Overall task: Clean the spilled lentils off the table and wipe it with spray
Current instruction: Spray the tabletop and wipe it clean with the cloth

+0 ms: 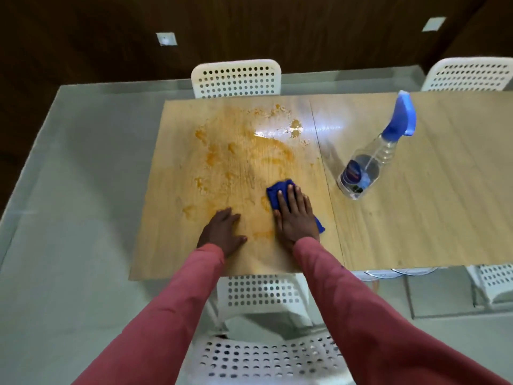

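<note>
Orange lentil smears [241, 151] cover the left half of the wooden table [402, 218], wet and glossy toward the far side. My right hand [295, 218] presses flat on a blue cloth [279, 191] at the near middle of the table, fingers straight, most of the cloth hidden beneath the palm. My left hand [223, 232] rests flat on the bare wood just left of it, near the front edge. A clear spray bottle [372, 159] with a blue trigger head stands upright to the right, past the table's seam.
White perforated chairs stand around the table: one at the far side [236, 79], one at the far right [469, 75], one below me [263, 354] and one at the near right [494, 282]. Pale floor lies to the left.
</note>
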